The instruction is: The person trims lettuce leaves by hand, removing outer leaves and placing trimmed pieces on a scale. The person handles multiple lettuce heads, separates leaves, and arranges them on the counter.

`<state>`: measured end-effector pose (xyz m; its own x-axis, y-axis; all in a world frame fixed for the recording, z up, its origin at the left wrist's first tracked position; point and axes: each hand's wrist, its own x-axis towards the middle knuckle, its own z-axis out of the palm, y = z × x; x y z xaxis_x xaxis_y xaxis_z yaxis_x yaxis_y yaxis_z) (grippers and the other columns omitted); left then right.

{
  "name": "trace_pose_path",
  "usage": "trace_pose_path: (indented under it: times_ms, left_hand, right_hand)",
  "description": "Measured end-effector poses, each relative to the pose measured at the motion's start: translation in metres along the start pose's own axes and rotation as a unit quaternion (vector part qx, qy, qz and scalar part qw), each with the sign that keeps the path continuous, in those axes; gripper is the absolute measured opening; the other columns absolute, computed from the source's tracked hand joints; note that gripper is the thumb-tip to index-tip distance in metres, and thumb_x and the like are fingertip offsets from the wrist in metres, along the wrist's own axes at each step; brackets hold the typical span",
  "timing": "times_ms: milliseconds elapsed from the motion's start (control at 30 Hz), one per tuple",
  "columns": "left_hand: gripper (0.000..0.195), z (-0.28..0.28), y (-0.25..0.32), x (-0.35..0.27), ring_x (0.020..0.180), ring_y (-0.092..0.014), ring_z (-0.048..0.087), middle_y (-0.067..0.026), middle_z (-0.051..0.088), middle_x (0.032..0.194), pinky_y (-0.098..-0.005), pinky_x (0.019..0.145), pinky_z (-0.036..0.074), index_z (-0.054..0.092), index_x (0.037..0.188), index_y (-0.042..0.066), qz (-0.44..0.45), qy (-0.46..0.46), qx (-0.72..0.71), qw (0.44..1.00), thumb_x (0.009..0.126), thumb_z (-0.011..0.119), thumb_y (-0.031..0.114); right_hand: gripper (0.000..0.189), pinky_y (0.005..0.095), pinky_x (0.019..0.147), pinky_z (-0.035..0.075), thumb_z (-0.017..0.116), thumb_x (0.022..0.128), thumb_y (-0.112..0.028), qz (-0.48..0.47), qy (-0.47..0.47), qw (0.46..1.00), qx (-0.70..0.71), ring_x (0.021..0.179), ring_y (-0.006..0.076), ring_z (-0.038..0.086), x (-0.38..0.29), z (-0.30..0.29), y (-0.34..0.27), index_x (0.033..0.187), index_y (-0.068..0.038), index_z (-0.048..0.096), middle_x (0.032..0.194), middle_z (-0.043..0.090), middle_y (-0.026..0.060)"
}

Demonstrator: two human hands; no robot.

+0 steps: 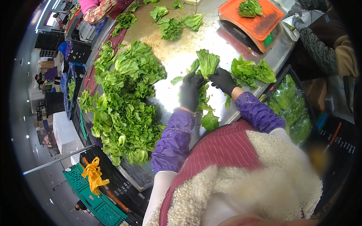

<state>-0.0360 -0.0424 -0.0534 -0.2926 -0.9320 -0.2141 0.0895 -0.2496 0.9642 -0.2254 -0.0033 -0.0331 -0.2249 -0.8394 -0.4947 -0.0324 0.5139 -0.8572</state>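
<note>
Both my hands wear black gloves and meet at a small head of green lettuce [208, 62] above the metal table [169, 97]. My right hand [222, 80] pinches the lettuce near its base from the right. Bent fingers of my left hand [192, 89] are at its lower left side; whether they grip it cannot be made out. Loose lettuce leaves [210, 121] lie below and between my hands. A large pile of lettuce [127, 113] covers the table to the left. A smaller group of lettuce heads [251, 72] lies to the right of my right hand.
An orange-topped scale [250, 21] holding lettuce stands at the back right. A crate of bagged lettuce [291, 110] is at the right. A co-worker's gloved hands [297, 17] hold a plastic bag; another person's sleeve [99, 11] shows at the top left. More lettuce [171, 28] lies at the back.
</note>
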Motion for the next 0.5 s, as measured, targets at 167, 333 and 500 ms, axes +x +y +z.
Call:
trace_pose_path:
  times_ms: [167, 333, 500]
  left_hand:
    - [0.029, -0.011, 0.015, -0.014, 0.114, -0.027, 0.068, -0.0167, 0.067, 0.124, -0.0387, 0.096, 0.059, 0.058, 0.130, -0.001, -0.098, -0.067, -0.172, 0.978, 0.101, 0.058, 0.001]
    - [0.037, -0.008, 0.038, -0.025, 0.110, -0.018, 0.066, -0.0119, 0.064, 0.126, -0.0320, 0.093, 0.058, 0.049, 0.135, 0.001, 0.007, -0.172, 0.093, 0.981, 0.099, 0.056, -0.004]
    - [0.048, 0.002, 0.045, -0.036, 0.095, -0.015, 0.068, -0.0092, 0.069, 0.116, -0.0318, 0.082, 0.059, 0.056, 0.134, -0.001, 0.112, -0.148, 0.014, 0.983, 0.092, 0.072, 0.016]
  right_hand:
    - [0.033, 0.0456, 0.072, 0.053, 0.067, 0.089, -0.032, -0.185, 0.029, 0.959, -0.214, 0.074, 0.0353, 0.069, -0.021, 0.000, -0.023, 0.094, 0.000, 0.063, 0.080, 0.068, 0.0195]
    - [0.023, 0.0437, 0.065, 0.049, 0.073, 0.087, -0.022, -0.324, -0.030, 0.910, -0.255, 0.071, 0.0363, 0.063, -0.055, -0.009, -0.062, 0.091, -0.003, 0.060, 0.081, 0.063, 0.0166]
    - [0.020, 0.0467, 0.067, 0.048, 0.072, 0.082, -0.017, -0.465, -0.062, 0.836, -0.283, 0.076, 0.0379, 0.060, -0.073, -0.004, -0.078, 0.091, -0.005, 0.059, 0.085, 0.058, 0.0150]
